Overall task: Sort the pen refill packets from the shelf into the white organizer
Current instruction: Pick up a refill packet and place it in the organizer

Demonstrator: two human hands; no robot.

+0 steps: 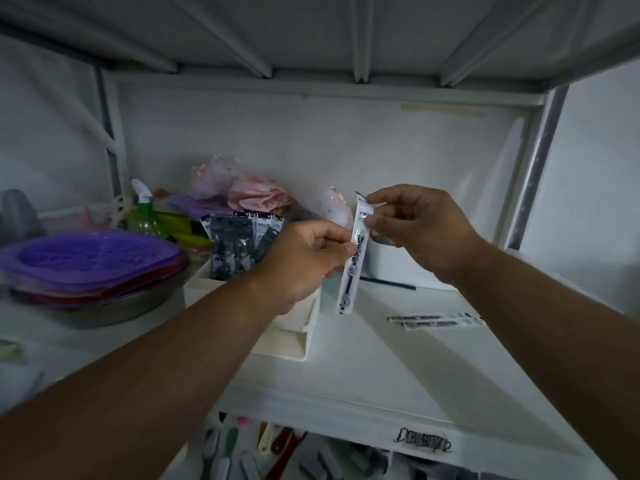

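A long white pen refill packet [352,261] with black print hangs upright above the shelf. My right hand [420,230] pinches its top end. My left hand [304,261] pinches its middle from the left. Below my left hand stands the white organizer [294,341], with several dark refill packets [239,244] standing in its back compartment. Two more refill packets [436,320] lie flat on the white shelf [398,368] to the right.
A purple basket [90,258] sits on a metal bowl at the left, with a green spray bottle [145,216] and pink bags [242,188] behind. A white box [398,268] stands behind my right hand. The shelf post [540,161] rises at the right.
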